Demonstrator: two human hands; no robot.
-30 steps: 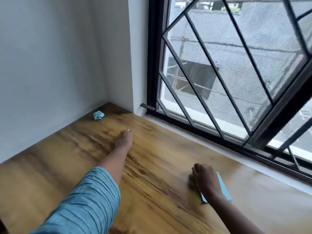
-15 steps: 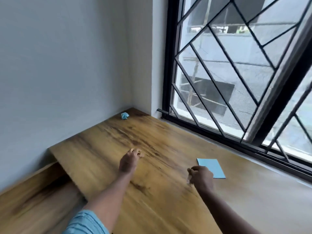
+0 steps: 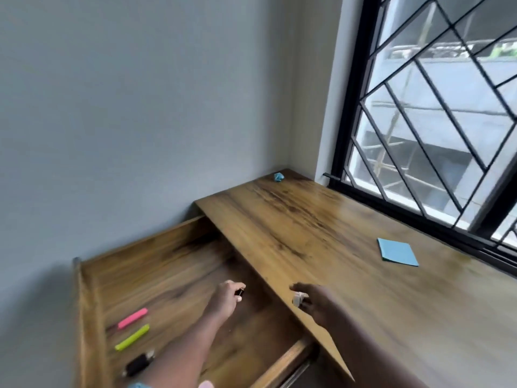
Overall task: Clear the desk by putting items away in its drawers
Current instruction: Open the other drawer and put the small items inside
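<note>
The wooden desk [image 3: 321, 247] runs along the window, and an open drawer [image 3: 173, 275] sticks out at its left side. My left hand [image 3: 226, 299] hovers over the drawer and pinches a small black object [image 3: 239, 292]. At the desk's edge, my right hand [image 3: 316, 302] grips a small white object [image 3: 298, 299]. Inside the drawer lie a pink highlighter [image 3: 132, 318], a yellow-green highlighter [image 3: 132, 337] and a black item [image 3: 138, 364]. A blue sticky-note pad [image 3: 397, 252] and a crumpled blue paper [image 3: 278, 177] rest on the desktop.
A grey wall [image 3: 140, 107] stands behind the drawer and desk. A window with a black diamond grille [image 3: 433, 130] borders the desk's far right side. The drawer's front rim [image 3: 282, 365] is near my left forearm.
The view has swung left and the open drawer with its highlighters has come into sight. Both hands have moved left from the desktop, the left one out over the drawer.
</note>
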